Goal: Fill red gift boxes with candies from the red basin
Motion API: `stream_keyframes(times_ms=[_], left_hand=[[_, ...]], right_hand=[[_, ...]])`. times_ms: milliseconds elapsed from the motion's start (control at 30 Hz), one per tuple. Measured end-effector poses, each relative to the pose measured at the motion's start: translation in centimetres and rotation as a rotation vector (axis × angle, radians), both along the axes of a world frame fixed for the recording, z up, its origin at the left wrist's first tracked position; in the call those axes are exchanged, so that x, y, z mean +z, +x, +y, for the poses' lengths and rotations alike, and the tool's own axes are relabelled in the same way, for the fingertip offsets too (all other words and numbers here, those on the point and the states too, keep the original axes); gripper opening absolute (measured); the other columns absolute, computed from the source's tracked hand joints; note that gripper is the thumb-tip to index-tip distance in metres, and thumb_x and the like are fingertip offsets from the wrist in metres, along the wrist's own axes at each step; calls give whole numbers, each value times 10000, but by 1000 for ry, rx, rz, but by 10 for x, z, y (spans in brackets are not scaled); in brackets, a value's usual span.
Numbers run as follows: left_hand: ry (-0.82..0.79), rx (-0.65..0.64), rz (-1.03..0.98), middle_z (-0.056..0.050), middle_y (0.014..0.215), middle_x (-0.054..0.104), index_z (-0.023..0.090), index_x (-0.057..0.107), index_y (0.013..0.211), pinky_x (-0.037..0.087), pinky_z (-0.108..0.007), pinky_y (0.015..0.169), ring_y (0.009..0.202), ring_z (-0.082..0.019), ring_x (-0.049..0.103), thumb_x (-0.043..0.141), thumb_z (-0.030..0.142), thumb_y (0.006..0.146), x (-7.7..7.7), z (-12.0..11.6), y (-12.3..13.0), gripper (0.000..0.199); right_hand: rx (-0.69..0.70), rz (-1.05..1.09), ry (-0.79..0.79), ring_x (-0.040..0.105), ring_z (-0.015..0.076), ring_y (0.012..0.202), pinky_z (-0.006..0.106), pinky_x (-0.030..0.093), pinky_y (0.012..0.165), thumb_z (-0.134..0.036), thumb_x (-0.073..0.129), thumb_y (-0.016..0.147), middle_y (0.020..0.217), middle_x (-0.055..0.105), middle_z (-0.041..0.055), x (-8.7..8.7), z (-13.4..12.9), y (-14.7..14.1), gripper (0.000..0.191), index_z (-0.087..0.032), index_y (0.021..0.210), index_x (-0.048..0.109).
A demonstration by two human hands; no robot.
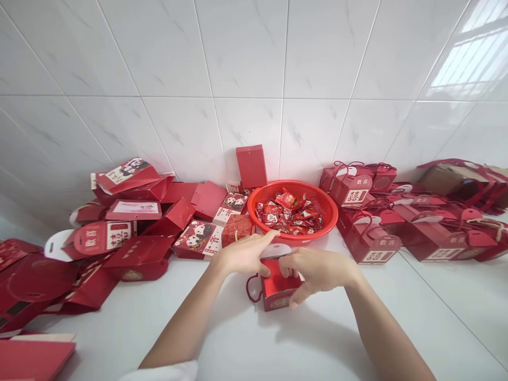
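In front of me on the white surface stands an unfolded red gift box point(278, 300), its top open and its red inside showing. A dark red cord point(251, 291) loops out at its left side. My left hand point(248, 254) is at the box's left edge, thumb inside the opening and fingers reaching over the far side. My right hand point(319, 269) holds the right wall, thumb outside and curled fingers within. Just behind the box sits a red plastic basket point(332, 219) with wrapped candies point(288, 211) in it.
Empty-looking folded red boxes point(137, 254) lie piled at the left. Closed boxes with cord handles point(373, 243) stand in rows at the right. One tall red box point(252, 165) leans on the tiled wall point(246, 63) behind the basket.
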State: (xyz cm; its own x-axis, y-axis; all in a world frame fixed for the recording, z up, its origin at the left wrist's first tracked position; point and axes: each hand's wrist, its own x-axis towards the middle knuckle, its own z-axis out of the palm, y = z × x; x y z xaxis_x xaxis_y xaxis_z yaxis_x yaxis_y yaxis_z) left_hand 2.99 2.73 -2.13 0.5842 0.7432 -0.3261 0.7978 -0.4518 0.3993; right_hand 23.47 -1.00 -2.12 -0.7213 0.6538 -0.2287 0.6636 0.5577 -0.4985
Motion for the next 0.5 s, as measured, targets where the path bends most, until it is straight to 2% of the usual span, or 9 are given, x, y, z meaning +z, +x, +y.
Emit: stream_keyframes(times_ms=[33, 100, 200, 233, 333, 400, 500], left_hand=[[10, -8, 5, -59, 1075, 652, 275, 441, 1356, 424, -279, 643, 1000, -302, 631, 751, 321, 686, 0, 0, 1, 739], [31, -70, -6, -45, 1012, 658, 244, 547, 1185, 414, -279, 637, 939, -275, 638, 719, 319, 721, 1, 1, 2, 500], [37, -167, -45, -45, 955, 671, 212, 623, 917, 417, -285, 668, 886, -239, 634, 624, 328, 823, 3, 0, 2, 150], [34, -176, -54, -49, 945, 674, 207, 635, 870, 418, -289, 679, 878, -234, 633, 586, 346, 858, 4, -1, 2, 147], [21, -164, -52, -58, 927, 668, 212, 679, 825, 417, -293, 686, 878, -243, 631, 541, 476, 901, 3, -4, 2, 307], [15, -149, -20, -58, 927, 649, 223, 703, 875, 412, -287, 661, 882, -258, 629, 614, 575, 832, 1, -6, 3, 365], [23, -140, 50, -58, 954, 614, 232, 693, 961, 385, -278, 609, 884, -270, 626, 739, 556, 711, -4, -7, 6, 412]], right_hand=[[-18, -33, 10, 538, 150, 625, 241, 313, 530, -402, 813, 727, 710, 606, -5, 0, 1, 0, 287, -188, 811, 642], [-83, -118, 52, 555, 166, 629, 250, 311, 527, -336, 793, 750, 699, 617, 9, 1, 3, -1, 215, -184, 797, 649], [-201, -256, 104, 602, 204, 672, 269, 326, 538, -346, 776, 763, 713, 652, 51, 3, 4, -3, 212, -170, 754, 659], [-235, -285, 107, 619, 219, 697, 274, 338, 546, -370, 779, 757, 732, 667, 67, 3, 5, -4, 235, -166, 748, 664], [-299, -297, 68, 642, 232, 715, 278, 369, 555, -400, 792, 732, 748, 687, 78, 2, 6, -4, 265, -166, 776, 678], [-310, -263, 17, 635, 215, 663, 274, 380, 547, -400, 793, 721, 712, 677, 53, -1, 9, -2, 273, -173, 823, 679], [-296, -239, -52, 618, 201, 616, 269, 386, 524, -443, 795, 710, 702, 669, 34, -8, 16, 2, 347, -178, 897, 670]])
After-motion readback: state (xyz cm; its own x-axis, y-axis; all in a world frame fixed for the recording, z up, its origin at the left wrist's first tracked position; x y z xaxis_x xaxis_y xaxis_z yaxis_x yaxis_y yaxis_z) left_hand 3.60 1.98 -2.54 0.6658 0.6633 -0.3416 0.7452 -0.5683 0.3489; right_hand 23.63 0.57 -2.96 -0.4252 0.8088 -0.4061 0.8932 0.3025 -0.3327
